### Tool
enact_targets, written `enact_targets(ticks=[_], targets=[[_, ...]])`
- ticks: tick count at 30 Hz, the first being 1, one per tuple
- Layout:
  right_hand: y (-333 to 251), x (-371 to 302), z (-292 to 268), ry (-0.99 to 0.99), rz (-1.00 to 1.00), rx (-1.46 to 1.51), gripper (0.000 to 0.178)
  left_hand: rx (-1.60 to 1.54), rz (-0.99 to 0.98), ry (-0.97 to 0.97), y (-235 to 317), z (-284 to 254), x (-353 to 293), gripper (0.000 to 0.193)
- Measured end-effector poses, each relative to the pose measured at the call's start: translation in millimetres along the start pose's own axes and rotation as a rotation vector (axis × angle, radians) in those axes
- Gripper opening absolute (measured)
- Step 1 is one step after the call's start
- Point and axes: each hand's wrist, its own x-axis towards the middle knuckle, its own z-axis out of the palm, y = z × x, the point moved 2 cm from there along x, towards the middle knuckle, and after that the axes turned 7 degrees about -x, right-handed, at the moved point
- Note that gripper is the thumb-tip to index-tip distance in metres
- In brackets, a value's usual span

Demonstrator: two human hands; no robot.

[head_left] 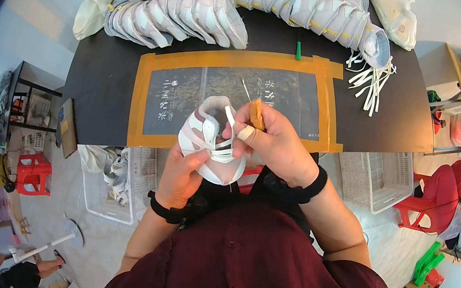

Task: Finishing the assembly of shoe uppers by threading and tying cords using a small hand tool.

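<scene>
My left hand [183, 174] is closed on the side of a white and pale pink shoe upper [227, 172], its thumb near the laced front. The upper is held above the near edge of the dark table, with its opening facing away from me. My right hand [280, 148] grips an awl [256, 114] by its orange-brown handle, the thin metal shaft pointing up and left. Between the right thumb and fingers runs a white lace [230, 116], which leads down to the upper. A bandage [246, 133] wraps the right thumb. Whether the awl's tip is hooked cannot be made out.
Nested rows of shoe uppers [184, 18] line the table's far side, with loose white laces [370, 84] at the right. A taped mat [178, 91] covers the middle. A green-handled tool [298, 50] lies beyond it. White crates [377, 178] stand below; other people sit around.
</scene>
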Motion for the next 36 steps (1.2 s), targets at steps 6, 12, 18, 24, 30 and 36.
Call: enact_targets(ticks=[6,12,18,24,30,36], targets=[[-4.7,-0.3,-7.7,-0.039,0.026,-0.073,0.008,0.105,-0.001,-0.021,-2.6,-11.1,-2.7,0.063],[4.2,-7.0,-8.1,-0.092,-0.024,0.067,0.009,0.287,0.016,-0.117,0.0,-1.0,-7.4,0.062],[10.0,-13.3,10.1,-0.111,-0.315,-0.204,0.010,0.358,0.007,-0.100,1.2,8.4,-7.7,0.061],[26.1,-12.0,-1.1,0.005,-0.083,0.519,0.007,0.180,-0.013,-0.027,-2.9,8.7,-5.8,0.057],[5.6,-20.2,8.0,0.057,-0.044,-0.137,0.005,0.015,-0.021,0.034,-1.4,6.2,-8.3,0.052],[10.6,-21.3,12.0,0.202,-0.312,-0.544,0.009,-0.019,-0.030,0.029,-0.7,13.3,-8.9,0.050]])
